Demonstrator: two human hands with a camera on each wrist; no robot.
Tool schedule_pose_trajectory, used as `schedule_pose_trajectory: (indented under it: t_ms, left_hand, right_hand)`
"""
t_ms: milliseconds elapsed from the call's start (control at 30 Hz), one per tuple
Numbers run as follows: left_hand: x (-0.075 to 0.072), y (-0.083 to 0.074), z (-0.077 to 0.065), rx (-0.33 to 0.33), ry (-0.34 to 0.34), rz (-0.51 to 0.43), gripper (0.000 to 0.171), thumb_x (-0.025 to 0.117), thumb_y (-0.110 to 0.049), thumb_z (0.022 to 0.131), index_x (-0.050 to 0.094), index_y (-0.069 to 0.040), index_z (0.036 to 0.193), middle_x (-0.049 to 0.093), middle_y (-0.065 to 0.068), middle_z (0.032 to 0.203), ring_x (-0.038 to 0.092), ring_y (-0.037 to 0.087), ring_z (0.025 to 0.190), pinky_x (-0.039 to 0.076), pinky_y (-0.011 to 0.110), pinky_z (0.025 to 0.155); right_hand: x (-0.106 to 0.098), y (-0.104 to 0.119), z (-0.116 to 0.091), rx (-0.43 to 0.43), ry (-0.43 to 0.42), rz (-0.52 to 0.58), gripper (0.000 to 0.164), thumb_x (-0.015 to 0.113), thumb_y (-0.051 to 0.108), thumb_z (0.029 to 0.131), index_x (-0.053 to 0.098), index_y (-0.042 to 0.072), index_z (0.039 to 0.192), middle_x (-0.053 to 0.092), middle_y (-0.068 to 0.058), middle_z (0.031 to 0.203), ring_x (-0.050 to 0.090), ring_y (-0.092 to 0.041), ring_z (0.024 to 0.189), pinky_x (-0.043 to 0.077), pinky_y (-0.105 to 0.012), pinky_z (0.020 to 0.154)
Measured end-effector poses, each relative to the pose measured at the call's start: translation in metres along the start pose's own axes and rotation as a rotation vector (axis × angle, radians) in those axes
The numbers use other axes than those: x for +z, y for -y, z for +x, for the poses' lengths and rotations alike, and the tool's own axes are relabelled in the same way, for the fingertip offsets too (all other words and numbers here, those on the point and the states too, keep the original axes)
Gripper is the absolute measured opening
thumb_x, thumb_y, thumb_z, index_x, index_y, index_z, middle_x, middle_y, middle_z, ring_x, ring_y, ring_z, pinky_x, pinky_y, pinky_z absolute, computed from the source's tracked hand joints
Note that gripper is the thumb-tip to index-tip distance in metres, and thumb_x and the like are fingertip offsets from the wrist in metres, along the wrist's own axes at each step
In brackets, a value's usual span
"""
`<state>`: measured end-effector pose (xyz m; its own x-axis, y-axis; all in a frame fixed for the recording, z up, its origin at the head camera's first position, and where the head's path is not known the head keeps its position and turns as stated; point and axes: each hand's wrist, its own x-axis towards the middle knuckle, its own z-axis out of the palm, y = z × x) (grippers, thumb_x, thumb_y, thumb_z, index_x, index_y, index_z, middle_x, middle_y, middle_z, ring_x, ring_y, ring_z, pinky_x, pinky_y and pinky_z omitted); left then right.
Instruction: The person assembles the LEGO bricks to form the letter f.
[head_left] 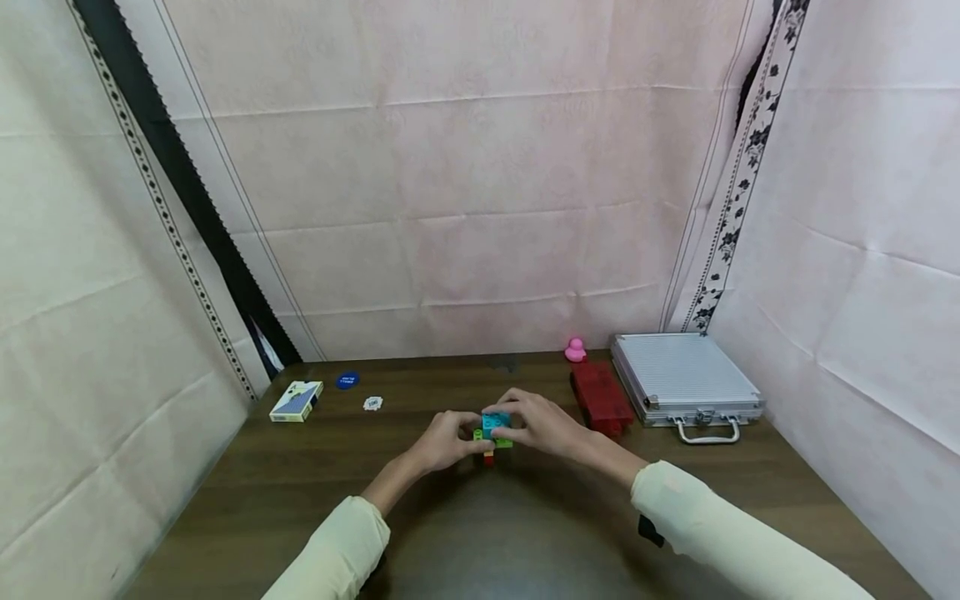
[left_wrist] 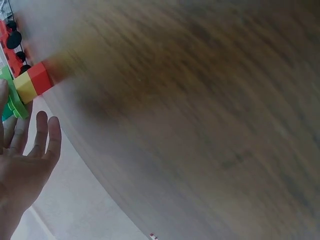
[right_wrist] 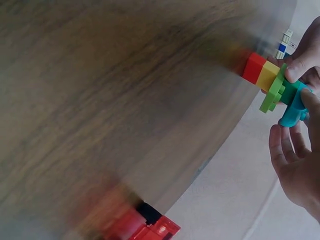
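Observation:
A small stack of toy building bricks (head_left: 489, 457) stands upright on the table, red at the bottom, then yellow, green and blue. In the right wrist view the curved blue brick (right_wrist: 291, 116) tops a green brick and a wider light green plate (right_wrist: 270, 96). My left hand (head_left: 444, 442) pinches the stack at its green part from the left. From the right, my right hand (head_left: 542, 423) grips the blue brick between thumb and fingers. The left wrist view shows my left hand (left_wrist: 25, 165) with two fingers held away from the bricks.
A red object (head_left: 602, 396) lies right of the hands, beside a silver case (head_left: 686, 377) with a handle. Behind it sits a pink duck-like figure (head_left: 575, 350). On the left are a small box (head_left: 296, 401), a blue disc (head_left: 347, 380) and a white piece (head_left: 372, 403).

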<state>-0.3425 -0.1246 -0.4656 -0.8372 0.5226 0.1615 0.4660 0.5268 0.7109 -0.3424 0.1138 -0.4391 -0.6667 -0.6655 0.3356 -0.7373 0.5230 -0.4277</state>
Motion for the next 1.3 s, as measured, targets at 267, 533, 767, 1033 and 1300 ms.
schedule_pose_trajectory:
  t_ms: [267, 533, 767, 1033, 1300]
  left_hand:
    - [0.0, 0.001, 0.0, -0.008, 0.006, 0.024, 0.036, 0.077, -0.029, 0.097, 0.07, -0.007, 0.125, 0.07, 0.0, 0.104, 0.065, 0.015, 0.093, 0.057, 0.034, 0.081]
    - [0.001, 0.002, 0.002, 0.021, 0.004, 0.027, 0.03, 0.076, -0.029, 0.098, 0.071, -0.011, 0.121, 0.07, -0.003, 0.102, 0.065, 0.014, 0.093, 0.057, 0.033, 0.081]
    - [0.0, 0.003, 0.003, 0.027, -0.004, 0.028, 0.03, 0.075, -0.029, 0.099, 0.07, -0.01, 0.121, 0.071, -0.002, 0.103, 0.066, 0.013, 0.093, 0.057, 0.032, 0.082]
    - [0.0, 0.003, 0.004, 0.06, -0.034, 0.017, 0.052, 0.075, -0.022, 0.098, 0.053, -0.009, 0.144, 0.069, 0.007, 0.127, 0.068, 0.024, 0.112, 0.057, 0.041, 0.091]
    - [0.001, 0.006, 0.011, 0.078, -0.047, 0.017, 0.062, 0.072, -0.017, 0.1, 0.042, -0.009, 0.154, 0.069, 0.015, 0.128, 0.068, 0.031, 0.116, 0.056, 0.049, 0.094]
  right_hand:
    - [0.006, -0.003, -0.003, 0.0, -0.025, 0.046, 0.04, 0.074, 0.025, 0.099, 0.068, 0.016, 0.137, 0.062, -0.001, 0.119, 0.059, -0.011, 0.082, 0.055, -0.022, 0.071]
    - [0.011, -0.008, -0.006, -0.018, -0.027, 0.142, 0.042, 0.072, 0.023, 0.101, 0.063, 0.013, 0.141, 0.061, -0.001, 0.118, 0.062, -0.021, 0.094, 0.056, -0.025, 0.078]
    - [0.011, -0.012, -0.002, -0.03, -0.006, 0.183, 0.044, 0.068, 0.023, 0.102, 0.06, 0.01, 0.144, 0.061, -0.005, 0.12, 0.061, -0.016, 0.1, 0.056, -0.024, 0.087]
    - [0.008, -0.019, 0.009, -0.045, -0.008, 0.215, 0.041, 0.066, 0.014, 0.103, 0.057, 0.007, 0.143, 0.062, -0.01, 0.125, 0.065, -0.023, 0.106, 0.057, -0.031, 0.088]
    - [0.015, -0.03, 0.018, 0.031, -0.063, 0.245, 0.028, 0.064, 0.014, 0.105, 0.054, 0.006, 0.13, 0.067, -0.015, 0.124, 0.066, -0.034, 0.116, 0.057, -0.044, 0.092]
